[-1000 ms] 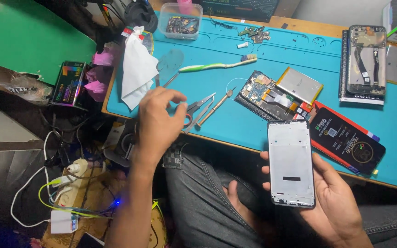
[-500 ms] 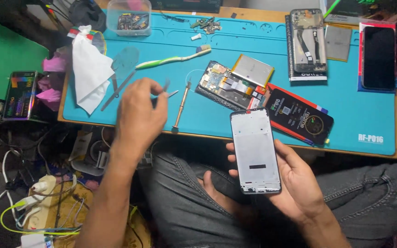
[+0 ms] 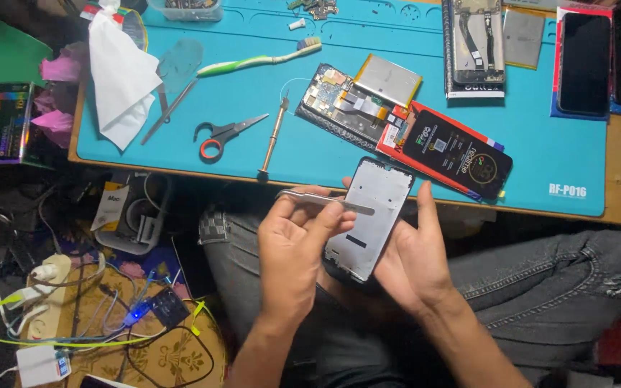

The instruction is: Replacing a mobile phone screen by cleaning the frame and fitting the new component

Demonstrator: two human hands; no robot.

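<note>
Holding the tweezers (image 3: 325, 202) pinched in our left hand (image 3: 292, 251) over the phone frame (image 3: 369, 215) cradled in our right hand (image 3: 415, 255) at lower centre, we judge reassembly barely begun.

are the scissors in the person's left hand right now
No, the scissors lie on the blue mat, while the left hand holds metal tweezers over the phone frame.

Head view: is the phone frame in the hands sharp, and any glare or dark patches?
Head view: phone frame and tweezers in the left hand read fairly sharp; the right hand too; mild sheen on the blue mat; floor at lower left is dim; picture edges soften slightly.
</note>
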